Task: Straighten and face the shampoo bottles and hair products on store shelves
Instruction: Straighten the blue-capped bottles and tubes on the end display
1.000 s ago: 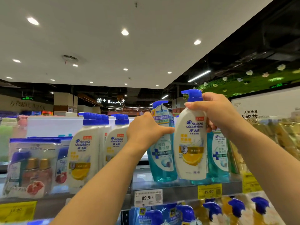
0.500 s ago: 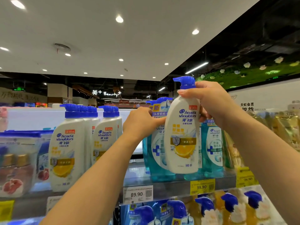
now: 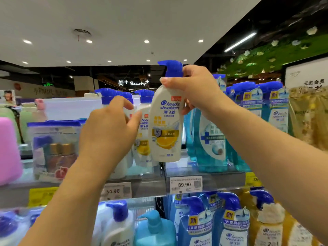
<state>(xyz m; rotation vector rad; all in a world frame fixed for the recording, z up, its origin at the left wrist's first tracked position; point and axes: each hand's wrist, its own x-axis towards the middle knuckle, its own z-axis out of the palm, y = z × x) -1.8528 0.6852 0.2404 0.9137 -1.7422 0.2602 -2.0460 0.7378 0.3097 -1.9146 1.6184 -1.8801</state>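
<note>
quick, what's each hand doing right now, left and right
Left hand: open, fingers spread, reaching toward the white bottles on the shelf.
Right hand: holding the white lemon shampoo bottle by its neck.

Count, head view:
- hands: 2, left hand [image 3: 108, 128] and right hand [image 3: 197, 89]
- white bottles, upper shelf level: 1 held white bottle [image 3: 166, 125]; at least 2 more partly hidden behind
- white price tags [image 3: 184, 184]: 2
- yellow price tags [image 3: 42, 196]: 2
- gift pack [image 3: 53, 148]: 1
</note>
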